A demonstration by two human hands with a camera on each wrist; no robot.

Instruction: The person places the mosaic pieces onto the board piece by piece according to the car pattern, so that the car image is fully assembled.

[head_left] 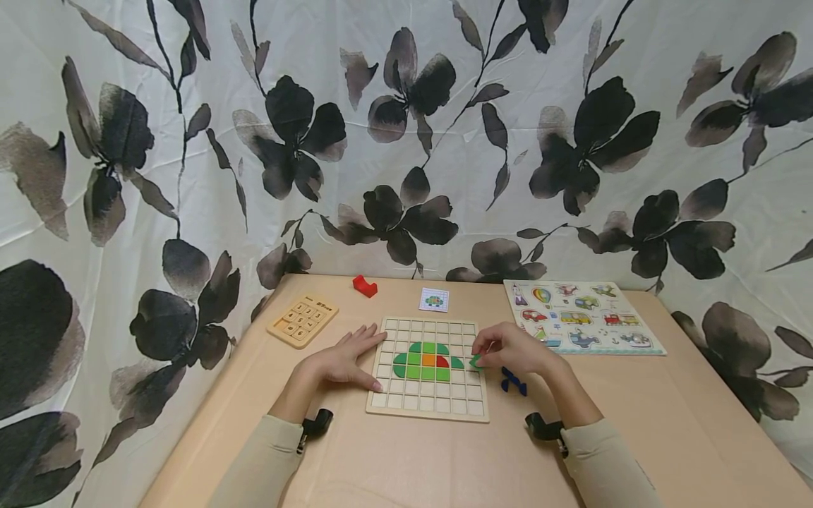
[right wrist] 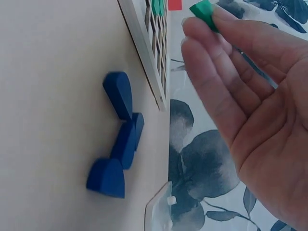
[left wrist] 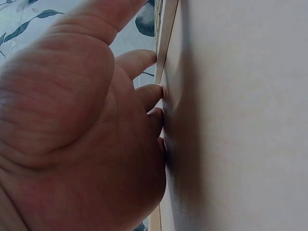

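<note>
A wooden grid board point(head_left: 424, 406) lies mid-table, with green, orange and red tiles point(head_left: 429, 360) set in its cells in a dome-like pattern. My left hand point(head_left: 346, 360) rests at the board's left edge, thumb and fingers spread; in the left wrist view its palm point(left wrist: 72, 120) faces the camera and holds nothing. Over the board's right edge my right hand point(head_left: 508, 349) pinches a small green tile point(right wrist: 204, 13) between thumb and fingertips. Several blue pieces point(right wrist: 126, 139) lie on the table just right of the board, below that hand.
Behind the board lies a small pattern card point(head_left: 434, 300), with red pieces point(head_left: 365, 286) to its left. A wooden number board point(head_left: 303, 321) sits at the back left. A picture puzzle board point(head_left: 581, 317) covers the back right. Floral cloth point(head_left: 406, 141) hangs behind the table.
</note>
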